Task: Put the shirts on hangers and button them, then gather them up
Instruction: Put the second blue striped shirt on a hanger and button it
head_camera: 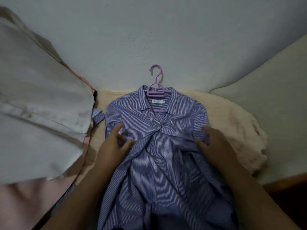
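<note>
The left hand rests on the striped shirt with fingers spread and relaxed, the thumb lying along the edge of the left front panel; whether it pinches the cloth is not clear. The right hand lies on the opposite side, its fingers curled over the folded placket, seemingly gripping the fabric. The shirt lies front up on a cream fleece blanket, stretching from near the wall down towards the person. To the left sits a pile of pale garments, white over pink, with a striped cuff peeking out just beside the shirt's shoulder. A lilac hanger sits inside the collar, its hook pointing at the wall. One button is fastened at the chest.
</note>
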Tool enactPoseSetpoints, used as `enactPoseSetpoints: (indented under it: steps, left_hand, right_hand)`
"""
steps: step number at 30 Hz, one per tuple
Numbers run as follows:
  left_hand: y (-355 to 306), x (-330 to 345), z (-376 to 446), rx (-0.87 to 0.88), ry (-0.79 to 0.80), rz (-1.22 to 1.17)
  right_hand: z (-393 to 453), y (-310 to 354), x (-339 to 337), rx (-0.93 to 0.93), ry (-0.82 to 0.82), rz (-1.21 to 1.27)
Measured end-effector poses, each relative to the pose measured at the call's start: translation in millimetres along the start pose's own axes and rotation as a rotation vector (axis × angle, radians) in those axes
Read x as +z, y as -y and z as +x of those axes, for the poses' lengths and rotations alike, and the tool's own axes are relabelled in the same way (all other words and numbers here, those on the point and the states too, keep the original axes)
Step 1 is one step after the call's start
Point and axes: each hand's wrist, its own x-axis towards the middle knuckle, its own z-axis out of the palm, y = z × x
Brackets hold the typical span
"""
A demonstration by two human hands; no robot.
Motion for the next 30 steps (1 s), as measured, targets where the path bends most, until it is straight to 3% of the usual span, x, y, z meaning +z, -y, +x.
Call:
enactPoseSetpoints:
  steps: [4,9,12,14,19,21,26,30]
  left_hand:
    - [6,-17,-29,-0.112,0.081,0.123]
    - [-19,-24,-59,-0.109,0.119,0.320]
    - [-51,-29,-77,-0.069,0.002,0.351]
    - [-75,-27,-95,-0.018,-0.044,0.278]
    - [-84,12,-140,-0.101,0.257,0.137]
    - [-74,20,-147,-0.121,0.250,0.137]
    - [-58,4,-142,-0.116,-0.024,0.107]
    - [-46,-4,-133,-0.209,0.075,0.268]
  right_hand:
    - [-35,-4,-23,0.164,0.022,0.053]
    - [-68,13,-36,0.274,0.158,-0.160]
    - [-90,36,-42,0.193,0.033,-0.206]
    - [-103,49,-39,0.090,-0.048,-0.071]
    - [-136,61,16,0.077,0.336,0.334]
    - [-140,52,29,0.101,0.261,0.312]
    - [-140,30,27,0.101,0.019,0.109]
    - [-138,23,25,0.145,-0.115,0.043]
